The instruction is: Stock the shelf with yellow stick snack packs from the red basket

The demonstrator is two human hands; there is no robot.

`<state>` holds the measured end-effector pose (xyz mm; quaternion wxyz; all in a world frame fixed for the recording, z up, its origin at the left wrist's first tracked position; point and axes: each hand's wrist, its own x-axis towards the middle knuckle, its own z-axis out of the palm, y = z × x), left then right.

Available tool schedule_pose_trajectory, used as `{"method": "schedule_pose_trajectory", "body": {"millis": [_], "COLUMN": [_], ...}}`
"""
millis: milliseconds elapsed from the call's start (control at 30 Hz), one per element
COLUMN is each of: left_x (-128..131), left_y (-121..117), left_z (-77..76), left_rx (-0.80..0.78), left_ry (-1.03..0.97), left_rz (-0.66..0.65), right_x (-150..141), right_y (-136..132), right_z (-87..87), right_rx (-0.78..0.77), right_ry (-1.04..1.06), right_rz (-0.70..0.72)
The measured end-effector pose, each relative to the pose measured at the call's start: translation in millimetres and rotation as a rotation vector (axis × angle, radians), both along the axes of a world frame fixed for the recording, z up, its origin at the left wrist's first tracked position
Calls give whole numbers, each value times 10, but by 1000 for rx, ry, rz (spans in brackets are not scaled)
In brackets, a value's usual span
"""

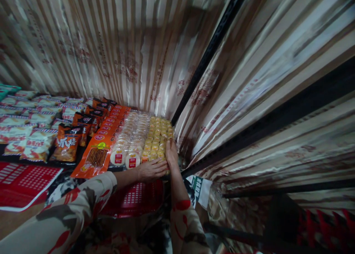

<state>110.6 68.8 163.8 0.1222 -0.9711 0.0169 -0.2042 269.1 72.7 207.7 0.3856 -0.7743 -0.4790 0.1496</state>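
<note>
Small yellow round snacks in clear wrapping [157, 138] lie in rows at the right end of the display. My left hand [152, 169] rests against their front edge, its fingers stretched out toward the right. Along the right side of the same packs lies my right hand [172, 154], its fingers extended away from me; the fingertips are partly hidden. Just left of the yellow snacks are long clear packs of white round crackers [134, 135] with red labels. Beside those lie overlapping orange bags [97, 156] with a window showing brown sticks.
Dark-orange snack bags [66, 145] and many white bags [39, 143] fill the left. Red baskets [138, 198] sit below the front edge. A black metal post [205, 61] rises at the right corner, before a striped curtain [133, 43]. Another dark bar [266, 121] crosses at right.
</note>
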Motion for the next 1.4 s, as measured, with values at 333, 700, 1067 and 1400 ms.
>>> {"method": "schedule_pose_trajectory", "body": {"millis": [333,700,1067,1400], "left_x": [-26,-45,-9,241], "left_y": [5,25,655,829], "left_z": [-2,92,522,456], "left_rx": [-64,-27,-289,-350], "left_ry": [78,-25,-240,-190], "left_rz": [27,77,599,743], "right_x": [-1,-17,-45,-25], "right_y": [206,286,652,716], "right_z": [102,127,199,79], "right_rx": [-269,-151,-295,-245], "right_ry": [-392,-458,-478,-573], "right_rz": [45,-7,106,71]}}
